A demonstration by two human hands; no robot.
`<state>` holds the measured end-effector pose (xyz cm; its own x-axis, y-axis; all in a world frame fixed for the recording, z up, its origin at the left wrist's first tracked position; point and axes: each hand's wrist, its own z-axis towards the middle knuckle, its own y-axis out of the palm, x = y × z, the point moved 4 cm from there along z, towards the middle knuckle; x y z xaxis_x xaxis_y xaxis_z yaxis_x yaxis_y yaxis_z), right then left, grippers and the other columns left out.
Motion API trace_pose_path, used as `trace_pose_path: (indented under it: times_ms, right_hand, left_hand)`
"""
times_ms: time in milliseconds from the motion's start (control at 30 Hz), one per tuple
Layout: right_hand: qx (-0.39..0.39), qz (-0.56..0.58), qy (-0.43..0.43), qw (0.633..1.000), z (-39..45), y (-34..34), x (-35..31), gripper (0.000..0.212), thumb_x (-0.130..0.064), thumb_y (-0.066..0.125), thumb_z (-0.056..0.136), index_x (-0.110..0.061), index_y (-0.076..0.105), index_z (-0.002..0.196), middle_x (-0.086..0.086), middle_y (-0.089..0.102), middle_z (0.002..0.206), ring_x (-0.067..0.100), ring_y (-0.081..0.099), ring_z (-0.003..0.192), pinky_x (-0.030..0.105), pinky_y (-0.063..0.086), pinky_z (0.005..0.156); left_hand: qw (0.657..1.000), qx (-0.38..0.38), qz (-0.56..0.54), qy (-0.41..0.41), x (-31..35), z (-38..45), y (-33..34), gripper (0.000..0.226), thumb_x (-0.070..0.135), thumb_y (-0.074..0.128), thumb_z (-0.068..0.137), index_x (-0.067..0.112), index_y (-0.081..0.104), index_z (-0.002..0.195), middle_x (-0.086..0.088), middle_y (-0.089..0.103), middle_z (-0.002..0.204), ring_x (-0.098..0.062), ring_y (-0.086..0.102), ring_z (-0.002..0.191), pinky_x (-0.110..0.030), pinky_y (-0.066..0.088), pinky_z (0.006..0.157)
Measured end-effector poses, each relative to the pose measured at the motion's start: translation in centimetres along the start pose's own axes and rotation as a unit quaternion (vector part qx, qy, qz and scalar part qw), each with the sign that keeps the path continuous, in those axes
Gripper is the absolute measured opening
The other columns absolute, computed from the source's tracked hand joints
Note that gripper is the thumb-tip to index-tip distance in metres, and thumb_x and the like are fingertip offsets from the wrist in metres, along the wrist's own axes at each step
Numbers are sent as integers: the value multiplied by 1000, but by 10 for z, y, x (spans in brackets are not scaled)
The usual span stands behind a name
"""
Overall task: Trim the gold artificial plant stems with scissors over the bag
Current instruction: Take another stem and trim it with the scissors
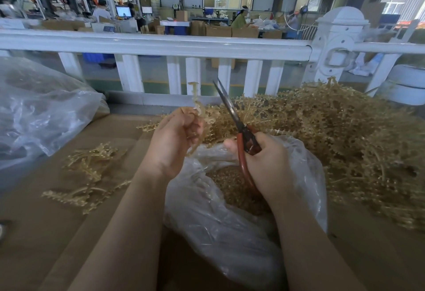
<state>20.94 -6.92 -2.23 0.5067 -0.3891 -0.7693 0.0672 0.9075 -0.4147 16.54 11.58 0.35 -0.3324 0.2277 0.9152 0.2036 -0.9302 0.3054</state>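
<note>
While the left hand (pixel 174 139) pinches a gold stem (pixel 197 104) above the bag (pixel 207 210), the right hand (pixel 264 164) grips scissors (pixel 232 113) beside it

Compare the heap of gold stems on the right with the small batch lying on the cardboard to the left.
The heap of gold stems is large, dense and tangled, piled high behind the open plastic bag; the small batch is a sparse handful spread flat on the cardboard. The heap touches the bag; the batch lies apart from it, left of the left hand. Both are the same gold, knobbly artificial sprigs.
</note>
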Motion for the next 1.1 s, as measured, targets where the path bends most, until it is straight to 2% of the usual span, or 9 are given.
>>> trace_pose_path:
  times_ms: [167, 267, 400, 533, 667, 767, 900, 1000, 1100]
  right_hand:
    - [3, 33, 36, 999, 2, 1, 6, 58, -79, 64, 67, -21, 65, 70, -10, 61, 60, 8, 60, 60, 26, 50, 58]
    - [-2, 53, 46, 998, 1, 3, 8, 58, -76, 69, 70, -19, 66, 69, -7, 57, 57, 11, 58, 58, 33, 51, 59]
    - [-31, 195, 75, 978, 4, 3, 5, 63, -73, 74, 66, -11, 65, 70, -2, 56, 56, 12, 51, 52, 27, 44, 56]
    - [-44, 305, 101, 946, 6, 3, 4, 35, -56, 82, 65, -23, 72, 72, -6, 60, 58, 6, 53, 49, 18, 42, 50]
    - [-52, 335, 121, 933, 8, 2, 6, 9, -19, 77, 87, -13, 71, 86, -4, 61, 61, 6, 55, 52, 16, 45, 51]
    - [-57, 380, 144, 912, 9, 1, 7, 9, -11, 70, 92, -5, 64, 89, -2, 58, 59, 2, 51, 44, 12, 40, 45]
    - [-74, 401, 141, 902, 8, 0, 5, 15, -7, 64, 95, -10, 62, 80, 0, 57, 60, 6, 42, 41, 16, 31, 39]
    - [-81, 397, 146, 903, 8, 3, 4, 23, -4, 60, 96, -13, 61, 75, 1, 59, 58, 8, 37, 40, 22, 24, 40]
    - [-74, 401, 134, 903, 9, 4, 6, 18, -9, 63, 91, -14, 62, 74, 8, 60, 62, 9, 37, 40, 22, 25, 39]
  left_hand:
    - [1000, -8, 9, 18, 2, 0, 1, 12, 14, 48, 83, 12, 55, 74, -2, 55, 64, -17, 44, 62, -29, 34, 61]
    - [999, 3, 31, 36, 5, -1, 1, 10, 12, 54, 82, 14, 62, 75, 1, 60, 63, -11, 50, 58, -20, 40, 56]
    - [990, -17, 120, 70, 5, -2, 7, 12, 3, 63, 85, 13, 69, 81, -1, 64, 68, -9, 56, 60, -19, 48, 64]
    - [971, -67, 206, 103, 3, -5, 23, 21, -6, 65, 88, 13, 70, 80, -1, 68, 74, -11, 63, 70, -21, 51, 71]
    - [962, -101, 224, 117, 0, -7, 35, 24, -4, 71, 84, 19, 73, 78, 5, 73, 77, -8, 66, 73, -20, 52, 73]
    - [970, -94, 209, 81, -4, -6, 33, 20, 8, 81, 77, 19, 70, 90, 2, 68, 86, -9, 61, 77, -24, 50, 76]
    - [971, -88, 213, -57, -17, -4, 23, 52, 30, 84, 66, 22, 63, 113, 1, 63, 108, -16, 64, 98, -36, 55, 86]
    - [974, -111, 187, -69, -17, -5, 27, 23, 13, 77, 83, 18, 70, 104, -6, 72, 92, -20, 67, 83, -28, 56, 73]
    - [980, -106, 159, -52, -14, -4, 26, 18, 0, 68, 88, 13, 73, 100, -8, 76, 83, -15, 69, 72, -24, 56, 66]
